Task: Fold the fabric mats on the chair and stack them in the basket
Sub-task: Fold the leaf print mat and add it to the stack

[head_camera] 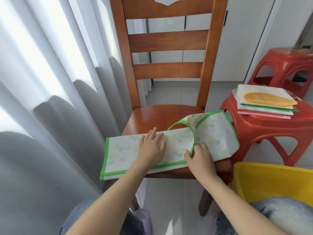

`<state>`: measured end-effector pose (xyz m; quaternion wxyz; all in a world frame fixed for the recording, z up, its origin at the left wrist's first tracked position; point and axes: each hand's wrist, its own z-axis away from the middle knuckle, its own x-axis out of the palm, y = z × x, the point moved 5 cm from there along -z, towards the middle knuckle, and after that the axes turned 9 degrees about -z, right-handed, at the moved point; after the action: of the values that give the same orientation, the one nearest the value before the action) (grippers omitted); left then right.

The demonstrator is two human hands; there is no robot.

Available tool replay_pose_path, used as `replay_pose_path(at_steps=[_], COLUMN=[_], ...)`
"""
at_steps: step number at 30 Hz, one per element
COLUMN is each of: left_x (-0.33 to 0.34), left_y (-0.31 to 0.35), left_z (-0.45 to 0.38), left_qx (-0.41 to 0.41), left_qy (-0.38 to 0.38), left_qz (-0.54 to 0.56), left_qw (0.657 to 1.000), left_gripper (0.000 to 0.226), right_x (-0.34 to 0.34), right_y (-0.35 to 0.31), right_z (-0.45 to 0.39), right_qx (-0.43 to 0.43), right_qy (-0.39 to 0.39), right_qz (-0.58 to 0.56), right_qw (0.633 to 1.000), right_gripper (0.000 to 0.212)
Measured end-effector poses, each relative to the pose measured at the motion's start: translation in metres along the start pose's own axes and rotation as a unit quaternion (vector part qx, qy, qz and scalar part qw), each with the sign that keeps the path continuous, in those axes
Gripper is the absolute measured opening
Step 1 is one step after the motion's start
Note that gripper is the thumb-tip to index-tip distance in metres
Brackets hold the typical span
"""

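Note:
A white fabric mat with a pale leaf print and green border (123, 155) lies folded lengthwise across the front of the wooden chair seat (152, 116). My left hand (152, 146) presses flat on its middle, fingers spread. My right hand (199, 155) pinches the green edge where the mat's right part is lifted and curling over. The mat's right end overhangs the seat. The yellow basket (271, 180) stands at the lower right, and I cannot see inside it.
A pile of fabric mats (264, 102) rests on a red plastic stool (264, 129) right of the chair. Another red stool (284, 61) stands behind. White curtains (50, 82) hang on the left. My knees show at the bottom.

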<state>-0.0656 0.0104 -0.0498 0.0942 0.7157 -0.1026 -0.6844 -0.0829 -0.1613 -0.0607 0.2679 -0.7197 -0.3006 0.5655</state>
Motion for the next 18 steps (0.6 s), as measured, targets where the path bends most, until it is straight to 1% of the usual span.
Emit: replay_pose_path(at_steps=[4,9,13,18], left_x=[0.009,0.026,0.036,0.039], left_y=[0.0,0.008,0.007,0.006], left_z=[-0.011,-0.011,-0.008,-0.007], left_qx=[-0.002,-0.012,-0.011,-0.003], left_qy=[-0.037,-0.074,-0.062,-0.047], left_qz=[-0.068,-0.088,-0.113,-0.124], left_qw=[0.997,0.993,0.992,0.991], left_gripper=[0.056,0.062,0.067,0.07], right_x=[0.001,-0.001,-0.001,0.002], right_y=[0.001,0.004,0.007,0.009], right_z=[0.001,0.004,0.006,0.004], right_qx=[-0.024,-0.038,-0.044,-0.055], right_qy=[0.0,0.004,-0.003,-0.009], right_qz=[0.009,-0.004,-0.018,-0.002], right_qw=[1.0,0.999,0.999,0.998], right_gripper=[0.016,0.014,0.011,0.012])
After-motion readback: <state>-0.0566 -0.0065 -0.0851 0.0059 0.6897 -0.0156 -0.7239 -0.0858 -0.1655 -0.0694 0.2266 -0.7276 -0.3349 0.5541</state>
